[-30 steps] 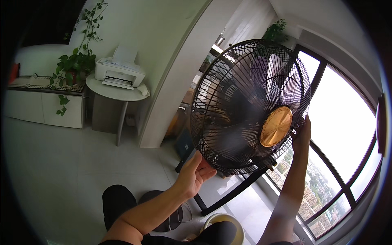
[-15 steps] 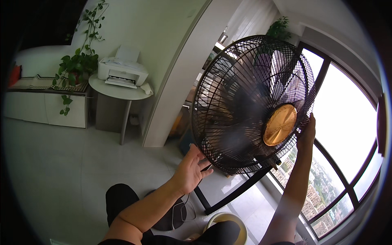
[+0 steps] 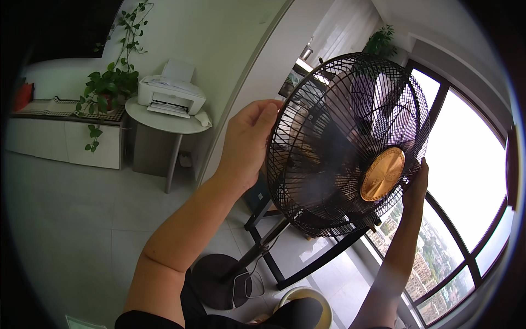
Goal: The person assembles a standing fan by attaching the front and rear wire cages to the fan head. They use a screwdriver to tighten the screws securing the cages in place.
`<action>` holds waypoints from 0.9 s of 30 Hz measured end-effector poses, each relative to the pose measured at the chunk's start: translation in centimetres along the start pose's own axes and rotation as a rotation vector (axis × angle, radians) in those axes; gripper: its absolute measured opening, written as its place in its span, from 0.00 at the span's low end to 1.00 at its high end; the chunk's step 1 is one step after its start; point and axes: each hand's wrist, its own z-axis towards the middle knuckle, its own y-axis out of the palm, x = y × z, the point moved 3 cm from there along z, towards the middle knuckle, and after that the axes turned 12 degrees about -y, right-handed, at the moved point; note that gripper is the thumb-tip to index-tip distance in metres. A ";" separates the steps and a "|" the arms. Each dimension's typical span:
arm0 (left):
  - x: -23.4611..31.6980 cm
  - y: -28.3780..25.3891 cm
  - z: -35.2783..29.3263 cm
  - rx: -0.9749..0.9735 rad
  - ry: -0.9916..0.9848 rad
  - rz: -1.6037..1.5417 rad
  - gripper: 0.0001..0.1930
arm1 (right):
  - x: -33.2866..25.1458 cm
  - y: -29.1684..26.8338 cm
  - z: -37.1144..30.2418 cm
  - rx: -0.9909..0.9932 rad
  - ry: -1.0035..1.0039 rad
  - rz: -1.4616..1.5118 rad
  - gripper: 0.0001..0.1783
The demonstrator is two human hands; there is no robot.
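Note:
A pedestal fan with a black wire grille point(image 3: 315, 181) and a round gold centre cap point(image 3: 383, 174) stands before me, its head turned toward the right. At the grille's upper left rim, my left hand point(image 3: 246, 140) is closed, thumb and fingers pinching the edge. My right hand point(image 3: 416, 183) grips the right rim; its fingertips are partly hidden behind the wires. Dark blades show through the grille. The fan's pole point(image 3: 255, 252) slants down to a round dark base point(image 3: 211, 277) on the floor, with a pale cord beside it.
A yellowish bucket point(image 3: 326, 307) stands near my legs. Behind the fan is a black-framed table leg point(image 3: 323, 260). At left, a white printer point(image 3: 170, 97) sits on a round table point(image 3: 164, 123), near a trailing plant point(image 3: 109, 85) and low cabinet point(image 3: 93, 142). Large windows point(image 3: 466, 159) line the right.
My left hand has risen from the grille's lower left edge, where its fingers were spread, to the upper left rim and closed on it. My right hand stays at the right rim.

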 end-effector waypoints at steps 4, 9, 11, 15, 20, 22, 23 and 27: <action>-0.2 -0.2 0.1 0.018 0.102 0.103 0.13 | 0.3 -0.2 0.4 -0.008 -0.007 0.011 0.20; 0.8 -0.1 0.0 0.020 0.030 0.128 0.11 | 0.2 0.3 0.2 -0.025 0.005 0.023 0.19; 1.1 0.0 0.0 0.014 -0.015 0.111 0.11 | 0.5 -0.1 0.4 -0.033 0.034 0.032 0.19; 1.6 0.1 0.0 -0.030 -0.111 0.064 0.09 | 0.4 -0.4 0.4 -0.054 0.051 0.023 0.20; 1.4 -0.3 0.3 -0.044 -0.142 0.017 0.09 | 0.4 -0.8 0.7 -0.118 0.089 -0.040 0.20; 1.4 -0.3 0.3 -0.040 -0.147 -0.010 0.10 | 0.3 -0.8 0.6 -0.104 0.077 -0.045 0.19; 1.3 -0.2 0.3 -0.047 -0.149 -0.018 0.10 | 0.5 -1.0 0.8 -0.096 0.069 -0.037 0.19; 1.3 -0.1 0.4 -0.062 -0.156 -0.022 0.10 | 0.9 -1.2 1.2 -0.063 0.007 -0.031 0.17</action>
